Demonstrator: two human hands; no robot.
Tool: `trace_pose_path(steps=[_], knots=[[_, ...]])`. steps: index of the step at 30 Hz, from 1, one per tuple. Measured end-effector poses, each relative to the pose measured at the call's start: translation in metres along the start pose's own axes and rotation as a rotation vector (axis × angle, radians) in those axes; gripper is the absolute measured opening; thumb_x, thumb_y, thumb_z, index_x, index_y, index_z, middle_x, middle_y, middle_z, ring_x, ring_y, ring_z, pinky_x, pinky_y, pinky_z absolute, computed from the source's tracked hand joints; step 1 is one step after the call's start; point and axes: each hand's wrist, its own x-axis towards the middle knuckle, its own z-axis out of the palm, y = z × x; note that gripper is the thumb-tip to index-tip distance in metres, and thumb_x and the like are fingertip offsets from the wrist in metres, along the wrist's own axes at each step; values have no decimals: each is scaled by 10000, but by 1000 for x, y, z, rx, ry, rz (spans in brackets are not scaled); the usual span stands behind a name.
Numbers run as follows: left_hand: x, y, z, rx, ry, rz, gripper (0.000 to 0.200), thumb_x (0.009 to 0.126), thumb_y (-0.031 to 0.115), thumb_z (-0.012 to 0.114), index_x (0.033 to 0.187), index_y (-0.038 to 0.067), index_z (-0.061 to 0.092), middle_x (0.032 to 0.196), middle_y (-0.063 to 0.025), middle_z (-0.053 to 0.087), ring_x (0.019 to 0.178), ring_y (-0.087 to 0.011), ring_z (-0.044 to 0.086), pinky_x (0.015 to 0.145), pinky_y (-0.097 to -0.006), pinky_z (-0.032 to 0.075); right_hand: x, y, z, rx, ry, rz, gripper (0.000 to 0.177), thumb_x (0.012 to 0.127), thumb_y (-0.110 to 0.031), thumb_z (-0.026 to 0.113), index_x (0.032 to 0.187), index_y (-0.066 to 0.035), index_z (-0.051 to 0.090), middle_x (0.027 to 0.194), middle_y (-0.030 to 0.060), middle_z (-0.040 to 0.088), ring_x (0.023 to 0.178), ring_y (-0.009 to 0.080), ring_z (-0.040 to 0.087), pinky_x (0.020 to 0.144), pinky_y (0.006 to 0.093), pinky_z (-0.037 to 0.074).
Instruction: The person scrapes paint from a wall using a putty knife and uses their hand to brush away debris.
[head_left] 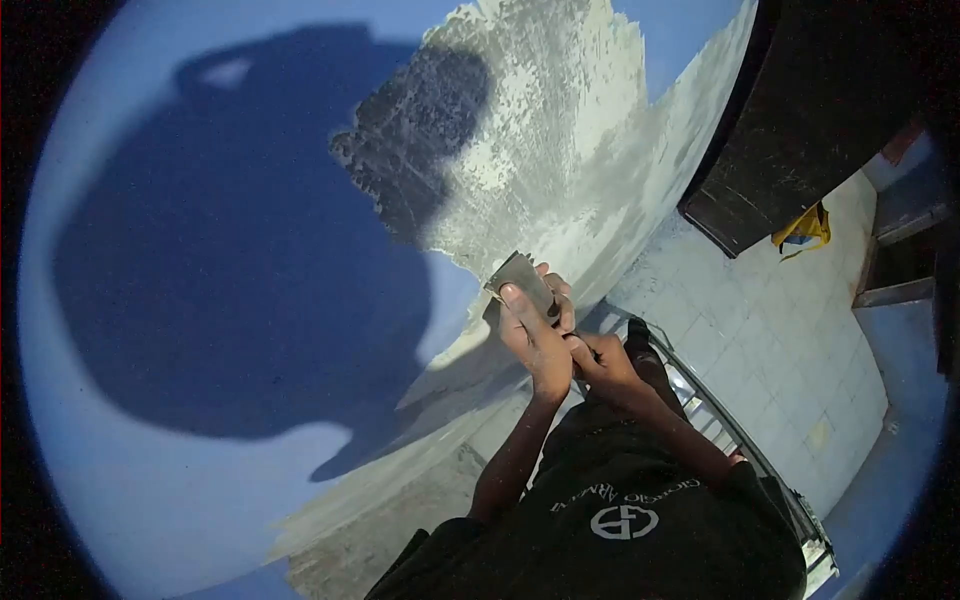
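As 2 hands (538,348) hold 1 tool (524,279), 1 wall (540,130) nr.

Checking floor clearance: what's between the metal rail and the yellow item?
Pale floor tiles only; no object shows between the rail and the yellow item in the head view.

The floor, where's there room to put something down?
On the pale tiles, between the metal rails and the blue wall on the picture's right. It's crowded by the dark panel and yellow bag, and where left hand and right hand hold a scraper.
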Motion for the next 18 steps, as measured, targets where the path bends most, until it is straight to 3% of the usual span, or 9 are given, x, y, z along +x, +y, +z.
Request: trace_pose_path(steps=[8, 11, 13, 16, 18], knots=[[-5, 16, 4, -66, 6, -123, 653, 991, 546, 323, 1065, -75, 511, 799, -107, 575, 503, -90, 432, 436, -215, 308, -11, -19, 2, -62, 24, -58, 334, 958, -272, 522, 940, 44, 629, 658, 159, 606, 589, 127, 494, 584, 340, 449], [-2, 4, -2, -17, -42, -56, 645, 992, 545, 318, 1060, -65, 517, 812, -106, 583, 501, -86, 424, 435, -203, 294, -1, 1, 6, -26, -1, 77, 346, 961, -280, 514, 904, 45, 618, 648, 165, 597, 581, 131, 489, 571, 349, 444], [-1, 31, 10, 22, 3, 46, 572, 992, 516, 378, 1066, -26, 547, 805, -66, 575, 489, -72, 398, 424, -210, 284, 9, -7, 16, -57, 68, -163, 377, 967, -295, 504, 841, 47, 602, 583, 120, 540, 561, 124, 485, 545, 336, 428], [0, 49, 12, -17, -26, 50, 568, 997, 510, 368, 1041, -23, 561, 794, -57, 572, 481, -66, 396, 414, -202, 274, 9, -36, 15, -2, 43, -135, 394, 966, -302, 511, 808, 50, 594, 550, 92, 494, 548, 116, 473, 526, 319, 408], [-1, 19, -2, -6, -73, 71, 574, 991, 524, 369, 1048, -17, 554, 788, -63, 567, 477, -65, 397, 409, -207, 279, 2, -4, 13, -23, 56, -135, 430, 970, -325, 513, 781, 53, 593, 545, 74, 506, 549, 109, 460, 519, 311, 401]])
